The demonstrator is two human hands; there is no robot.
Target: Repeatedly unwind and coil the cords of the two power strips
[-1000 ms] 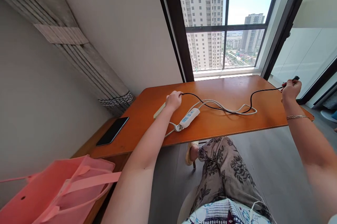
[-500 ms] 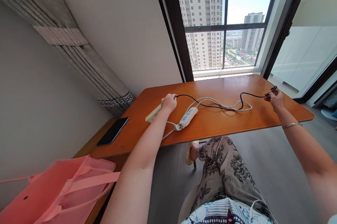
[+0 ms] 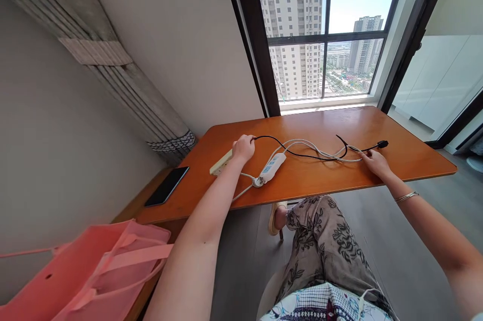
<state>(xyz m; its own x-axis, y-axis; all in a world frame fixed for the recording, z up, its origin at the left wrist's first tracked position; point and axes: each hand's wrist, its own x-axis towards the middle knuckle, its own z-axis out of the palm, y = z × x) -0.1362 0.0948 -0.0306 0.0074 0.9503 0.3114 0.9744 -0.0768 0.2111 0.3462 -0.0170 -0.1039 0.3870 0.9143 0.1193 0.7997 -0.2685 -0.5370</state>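
My left hand (image 3: 243,149) is closed in a pinch on the left end of a black cable (image 3: 269,137), over the orange-brown table. The cable runs right, lying along a looped white cable (image 3: 313,147). At the loop's right end, my right hand (image 3: 375,163) is closed with its fingertips on the white cable; the black cable passes just beyond the fingers. A black plug (image 3: 382,144) on the black cable lies past that hand. Between the hands rests a white power strip (image 3: 273,167) with a round plug (image 3: 257,182) at its lower end. A cream-coloured strip (image 3: 221,162) is partly hidden behind my left hand.
A black tablet or phone (image 3: 167,186) lies at the left of the table (image 3: 302,182). A pink bag (image 3: 86,270) stands at the lower left. The table's front edge passes above my knees; a window (image 3: 324,39) is behind it.
My right hand has let go of the black cable near its plug and moved left to the white loop. The plug now lies on the table. My left hand keeps its grip.
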